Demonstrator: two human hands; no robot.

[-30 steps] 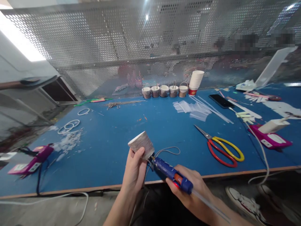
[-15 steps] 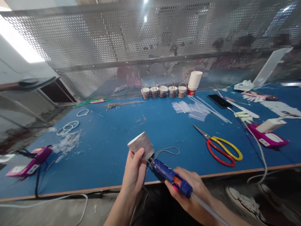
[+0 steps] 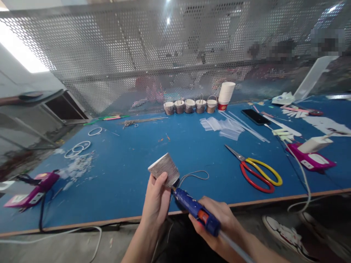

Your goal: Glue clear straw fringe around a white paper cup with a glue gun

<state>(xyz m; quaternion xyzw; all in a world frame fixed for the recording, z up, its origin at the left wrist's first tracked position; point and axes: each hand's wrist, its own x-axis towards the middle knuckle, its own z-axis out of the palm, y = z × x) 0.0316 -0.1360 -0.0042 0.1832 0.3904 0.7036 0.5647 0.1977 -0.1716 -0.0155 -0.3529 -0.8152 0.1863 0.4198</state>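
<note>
My left hand (image 3: 157, 195) is closed around a paper cup (image 3: 165, 168) wrapped in grey-brown cord, tilted with its white rim up to the left. My right hand (image 3: 216, 219) grips a blue glue gun (image 3: 192, 204) with a clear glue stick out of its back end. The gun's nozzle is at the lower end of the cup, by my left fingers; whether it touches cannot be told. A loose loop of cord (image 3: 201, 172) trails from the cup onto the blue table (image 3: 123, 164).
Scissors (image 3: 255, 170) lie right of my hands. Several wrapped cups (image 3: 189, 106) and a cup stack (image 3: 227, 93) line the mesh panel. Plastic strips (image 3: 223, 126), a phone (image 3: 255, 117) and purple power strips (image 3: 311, 157) lie around; white rings (image 3: 82, 146) are at the left.
The glue gun and my right hand have shifted slightly left, the nozzle now closer under the cup's lower end. My left hand and the cup have barely moved.
</note>
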